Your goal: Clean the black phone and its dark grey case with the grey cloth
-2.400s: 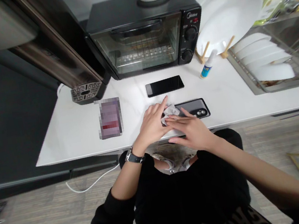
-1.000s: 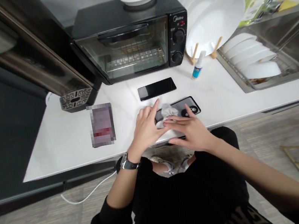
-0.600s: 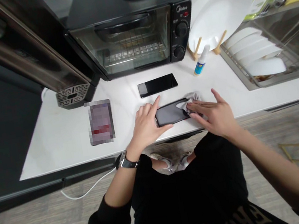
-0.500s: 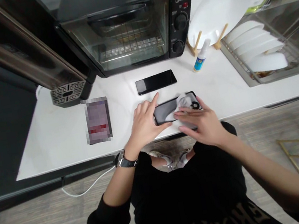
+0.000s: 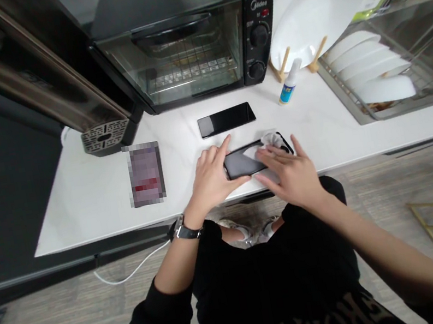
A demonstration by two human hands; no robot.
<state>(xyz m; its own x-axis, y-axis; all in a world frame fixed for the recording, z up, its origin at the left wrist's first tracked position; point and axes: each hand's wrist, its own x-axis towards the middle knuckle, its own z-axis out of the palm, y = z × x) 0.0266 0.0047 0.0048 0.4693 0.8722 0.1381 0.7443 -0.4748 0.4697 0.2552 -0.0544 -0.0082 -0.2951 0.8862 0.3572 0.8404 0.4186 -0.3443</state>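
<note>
Phone: the dark phone [image 5: 241,161] lies flat near the front edge of the white bench [image 5: 94,204], just in front of a second phone [image 5: 226,119].
Left hand: the left hand [image 5: 211,178] has its grip clamped on the phone's left end, thumb and fingers either side.
Right hand: the right hand [image 5: 290,173] lies flat, fingers together, pressing a pale cloth [image 5: 267,140] on the phone's right end; whether it pinches the cloth, I cannot tell.
Risk: a hard rightward stroke could drag the phone out of the left grip.
Risk: the bench edge is close, so a slip could drop it to the floor.
Risk: a wide sweep might knock the spray bottle [image 5: 288,83].
</note>
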